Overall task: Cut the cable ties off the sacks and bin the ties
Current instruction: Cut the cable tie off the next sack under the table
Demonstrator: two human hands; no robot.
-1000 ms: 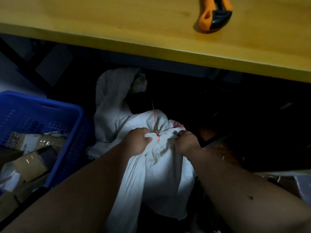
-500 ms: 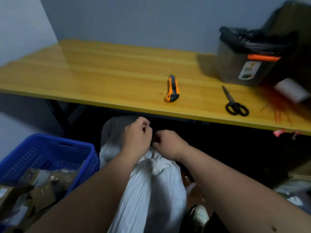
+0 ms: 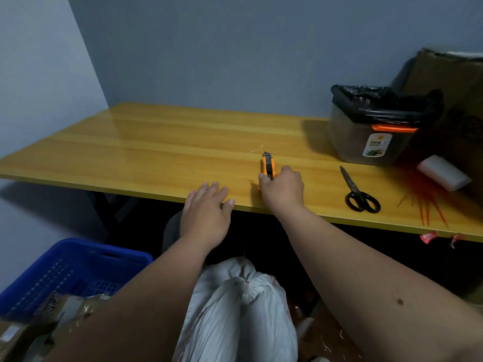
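A white sack [image 3: 235, 309] stands on the floor between my forearms, its neck gathered by a thin red cable tie [image 3: 244, 267] whose tail points up. My right hand [image 3: 283, 190] is on the yellow table [image 3: 143, 147], fingers closed around the orange utility knife [image 3: 268, 164]. Beside it, my left hand [image 3: 206, 212] hovers at the table's front edge, fingers spread, holding nothing. A bin [image 3: 371, 126] lined with a black bag sits on the table at the right.
Black scissors [image 3: 359, 194] lie right of the knife. Loose red cable ties [image 3: 428, 205] are scattered at the table's right end, beside a white block [image 3: 443, 172] and a cardboard box [image 3: 457, 95]. A blue basket [image 3: 65, 275] with parcels stands at the lower left.
Both hands let go of the sack's neck and rose to the table. My right hand closed on the utility knife. The view tilted up from under the table.
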